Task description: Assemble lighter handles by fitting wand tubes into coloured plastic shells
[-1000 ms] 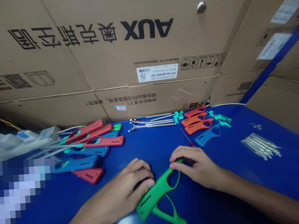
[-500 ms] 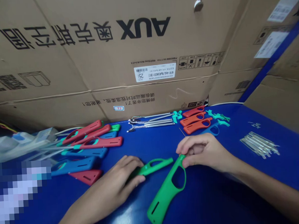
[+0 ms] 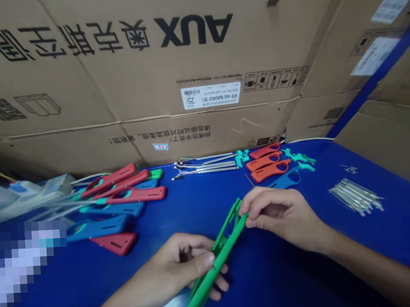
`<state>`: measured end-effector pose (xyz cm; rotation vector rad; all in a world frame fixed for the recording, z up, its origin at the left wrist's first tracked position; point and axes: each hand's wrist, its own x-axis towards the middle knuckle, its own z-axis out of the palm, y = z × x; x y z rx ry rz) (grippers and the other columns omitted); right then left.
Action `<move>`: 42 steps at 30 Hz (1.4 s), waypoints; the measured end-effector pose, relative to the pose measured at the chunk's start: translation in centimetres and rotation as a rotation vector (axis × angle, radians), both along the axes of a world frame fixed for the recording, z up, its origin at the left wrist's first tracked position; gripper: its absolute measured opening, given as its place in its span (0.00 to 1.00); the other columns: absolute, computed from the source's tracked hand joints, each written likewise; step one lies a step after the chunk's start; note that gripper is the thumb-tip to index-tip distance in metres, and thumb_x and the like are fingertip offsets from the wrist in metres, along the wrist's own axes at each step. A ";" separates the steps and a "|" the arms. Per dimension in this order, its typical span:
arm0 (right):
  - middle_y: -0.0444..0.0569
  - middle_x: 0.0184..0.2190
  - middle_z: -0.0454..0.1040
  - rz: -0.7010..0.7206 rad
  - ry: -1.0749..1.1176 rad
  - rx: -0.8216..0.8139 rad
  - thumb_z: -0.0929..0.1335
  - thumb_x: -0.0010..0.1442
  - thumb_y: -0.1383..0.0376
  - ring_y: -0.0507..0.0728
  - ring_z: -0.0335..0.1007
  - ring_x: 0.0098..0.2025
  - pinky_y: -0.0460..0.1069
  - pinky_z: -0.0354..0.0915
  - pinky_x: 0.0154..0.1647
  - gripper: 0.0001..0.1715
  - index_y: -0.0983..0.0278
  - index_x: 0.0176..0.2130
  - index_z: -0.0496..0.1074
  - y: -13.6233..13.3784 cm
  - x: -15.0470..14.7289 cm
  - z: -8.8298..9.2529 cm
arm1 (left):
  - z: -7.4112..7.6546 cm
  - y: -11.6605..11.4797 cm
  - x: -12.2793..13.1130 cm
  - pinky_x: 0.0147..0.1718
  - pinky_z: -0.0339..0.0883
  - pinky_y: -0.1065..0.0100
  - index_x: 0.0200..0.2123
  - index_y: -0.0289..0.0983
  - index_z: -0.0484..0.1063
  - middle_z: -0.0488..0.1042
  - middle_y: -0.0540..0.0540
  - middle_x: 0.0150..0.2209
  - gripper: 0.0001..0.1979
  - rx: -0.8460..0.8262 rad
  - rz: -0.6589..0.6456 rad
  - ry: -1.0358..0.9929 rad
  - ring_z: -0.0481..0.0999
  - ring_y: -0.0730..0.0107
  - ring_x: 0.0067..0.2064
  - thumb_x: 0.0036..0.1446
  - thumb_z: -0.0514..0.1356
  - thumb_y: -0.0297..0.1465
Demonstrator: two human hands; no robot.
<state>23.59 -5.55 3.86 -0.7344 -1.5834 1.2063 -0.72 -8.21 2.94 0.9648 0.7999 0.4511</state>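
While I look down in the head view, my left hand (image 3: 183, 267) is closed around the lower part of the green handle shell (image 3: 228, 234). My right hand (image 3: 280, 211) pinches its top end. The shell is edge-on and tilted, over the desk (image 3: 334, 256) near its front edge. Red and blue handles (image 3: 124, 194) lie toward the left edge, metal rods (image 3: 205, 165) along the back edge.

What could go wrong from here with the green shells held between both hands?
1. The green handle shells are pinched only at the tip by the right hand and mid-length by the left hand. With so little grip, the halves may slide out of line.
2. The thin pin lies just behind the right hand. A small sweep could knock it across the blue table.
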 end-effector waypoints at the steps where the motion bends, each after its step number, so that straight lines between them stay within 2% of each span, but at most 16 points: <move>1: 0.48 0.32 0.76 -0.001 -0.007 0.011 0.75 0.51 0.73 0.53 0.75 0.36 0.47 0.73 0.36 0.06 0.62 0.29 0.78 0.0 0.0 0.0 | -0.2 0.0 0.0 0.36 0.76 0.64 0.36 0.30 0.76 0.81 0.39 0.33 0.20 -0.015 0.006 -0.013 0.82 0.60 0.35 0.54 0.66 0.44; 5: 0.48 0.33 0.78 0.002 0.002 0.002 0.75 0.50 0.75 0.54 0.76 0.38 0.46 0.73 0.39 0.10 0.61 0.32 0.80 0.3 0.2 -0.1 | -1.1 0.1 -0.5 0.31 0.77 0.63 0.39 0.31 0.75 0.79 0.41 0.33 0.21 -0.037 0.033 -0.010 0.82 0.60 0.31 0.51 0.69 0.43; 8: 0.47 0.34 0.79 0.002 0.035 -0.048 0.75 0.49 0.75 0.54 0.77 0.39 0.46 0.74 0.40 0.12 0.60 0.33 0.80 0.2 0.2 -0.2 | -1.7 0.2 -0.9 0.26 0.77 0.62 0.42 0.33 0.73 0.79 0.42 0.34 0.27 -0.053 0.058 0.001 0.82 0.58 0.28 0.43 0.73 0.43; 10: 0.47 0.34 0.79 0.002 0.045 -0.090 0.76 0.48 0.75 0.54 0.77 0.38 0.46 0.74 0.40 0.12 0.60 0.32 0.80 0.2 0.2 -0.2 | -1.8 0.1 -0.9 0.25 0.76 0.63 0.42 0.33 0.72 0.78 0.43 0.33 0.30 -0.073 0.070 -0.001 0.82 0.57 0.27 0.39 0.74 0.43; 16: 0.46 0.35 0.81 -0.056 0.021 -0.204 0.77 0.47 0.72 0.53 0.79 0.37 0.45 0.75 0.40 0.11 0.60 0.33 0.80 0.0 0.1 -0.4 | -1.7 -0.4 -0.4 0.22 0.75 0.67 0.42 0.33 0.70 0.79 0.43 0.33 0.32 -0.132 0.040 -0.085 0.82 0.60 0.26 0.37 0.74 0.45; 19: 0.48 0.38 0.81 -0.089 -0.003 -0.165 0.76 0.48 0.71 0.55 0.79 0.40 0.46 0.75 0.41 0.09 0.61 0.33 0.79 -0.1 -0.4 -0.8 | -2.0 -0.9 0.0 0.23 0.72 0.70 0.43 0.35 0.68 0.79 0.43 0.34 0.32 -0.164 0.063 -0.057 0.82 0.60 0.27 0.38 0.75 0.42; 22: 0.49 0.40 0.79 -0.226 -0.048 -0.034 0.75 0.48 0.70 0.55 0.77 0.40 0.47 0.75 0.42 0.09 0.62 0.34 0.78 -0.3 -0.9 -1.0 | -2.3 -1.0 0.4 0.27 0.74 0.62 0.45 0.36 0.66 0.78 0.46 0.34 0.34 -0.175 0.144 -0.059 0.82 0.58 0.28 0.37 0.76 0.40; 24: 0.49 0.39 0.77 -0.306 -0.106 -0.003 0.75 0.49 0.68 0.53 0.76 0.38 0.47 0.75 0.41 0.11 0.63 0.36 0.76 -0.5 -1.2 -0.9 | -2.3 -0.9 0.8 0.29 0.75 0.59 0.43 0.35 0.68 0.77 0.47 0.33 0.32 -0.128 0.179 -0.050 0.81 0.60 0.29 0.38 0.76 0.40; 27: 0.45 0.33 0.75 -0.217 -0.176 -0.201 0.75 0.50 0.64 0.51 0.73 0.32 0.45 0.73 0.34 0.14 0.63 0.36 0.71 -1.1 -1.7 -0.6 | -2.1 -0.8 1.3 0.31 0.72 0.65 0.41 0.34 0.71 0.75 0.48 0.32 0.29 -0.010 0.210 0.008 0.80 0.65 0.30 0.38 0.75 0.40; 29: 0.42 0.29 0.73 -0.092 -0.168 -0.384 0.76 0.49 0.63 0.49 0.71 0.30 0.44 0.70 0.31 0.16 0.63 0.35 0.68 -1.6 -2.2 -0.5 | -1.9 -0.8 1.6 0.31 0.69 0.69 0.43 0.34 0.72 0.74 0.49 0.32 0.31 0.034 0.203 0.057 0.78 0.69 0.30 0.37 0.75 0.41; 31: 0.40 0.28 0.72 -0.023 -0.117 -0.498 0.78 0.46 0.65 0.48 0.70 0.29 0.43 0.68 0.30 0.19 0.63 0.33 0.67 -2.1 -2.7 -0.5 | -1.7 -0.9 1.8 0.31 0.67 0.72 0.43 0.33 0.73 0.74 0.49 0.32 0.33 0.058 0.191 0.096 0.74 0.74 0.30 0.34 0.76 0.43; 34: 0.37 0.26 0.70 -0.020 -0.041 -0.581 0.79 0.43 0.67 0.46 0.68 0.28 0.41 0.66 0.29 0.22 0.63 0.31 0.65 -2.5 -3.3 -0.7 | -1.4 -1.1 2.1 0.30 0.64 0.74 0.43 0.32 0.74 0.74 0.49 0.29 0.35 0.071 0.193 0.110 0.70 0.76 0.30 0.32 0.76 0.44; 37: 0.35 0.24 0.70 -0.021 0.028 -0.610 0.80 0.42 0.67 0.45 0.68 0.26 0.40 0.66 0.27 0.24 0.63 0.30 0.64 -2.4 -3.4 -1.0 | -1.1 -1.0 2.3 0.30 0.64 0.73 0.42 0.31 0.75 0.75 0.48 0.30 0.34 0.067 0.184 0.099 0.70 0.75 0.31 0.31 0.76 0.43; 42: 0.39 0.26 0.74 0.007 0.089 -0.627 0.79 0.43 0.63 0.49 0.72 0.26 0.44 0.68 0.29 0.27 0.63 0.35 0.63 -1.6 -3.0 -1.1 | -1.1 -0.9 2.3 0.32 0.66 0.71 0.42 0.33 0.76 0.75 0.49 0.30 0.32 0.065 0.167 0.076 0.72 0.73 0.31 0.33 0.76 0.43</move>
